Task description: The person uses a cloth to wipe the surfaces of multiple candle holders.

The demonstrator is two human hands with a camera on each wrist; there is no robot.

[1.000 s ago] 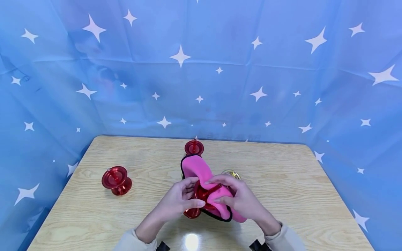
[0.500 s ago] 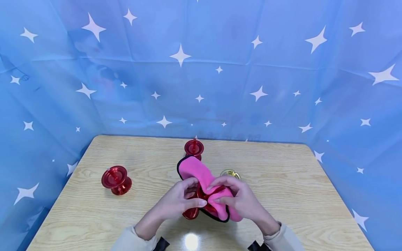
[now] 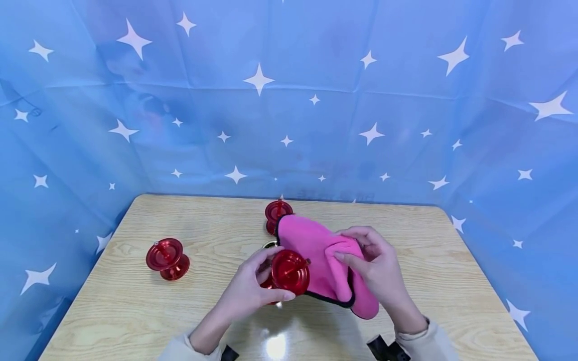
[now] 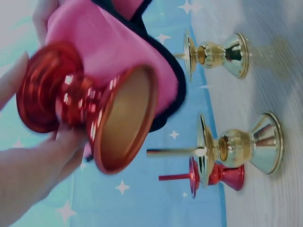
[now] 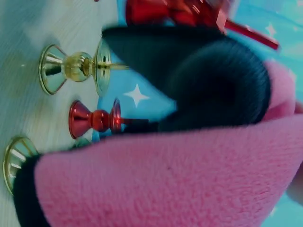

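My left hand holds a red metal candle holder by its side, fingers behind and thumb in front. Its round dish with a spike faces up toward the head view; the left wrist view shows its hollow base tilted toward the camera. In my right hand, a pink cloth with black edging is pinched between thumb and fingers. The cloth hangs bunched just right of the candle holder, overlapping its far side in the left wrist view. Its fleecy face fills much of the right wrist view.
Another red candle holder stands on the wooden table at left, and a third at the back, partly behind the cloth. Two gold candle holders stand close behind the hands. A blue star-patterned curtain lies beyond the table.
My right hand has moved right and slightly up, drawing the cloth off the dish and spike. The left hand keeps the candle holder, its dish now turned uncovered toward the head view.
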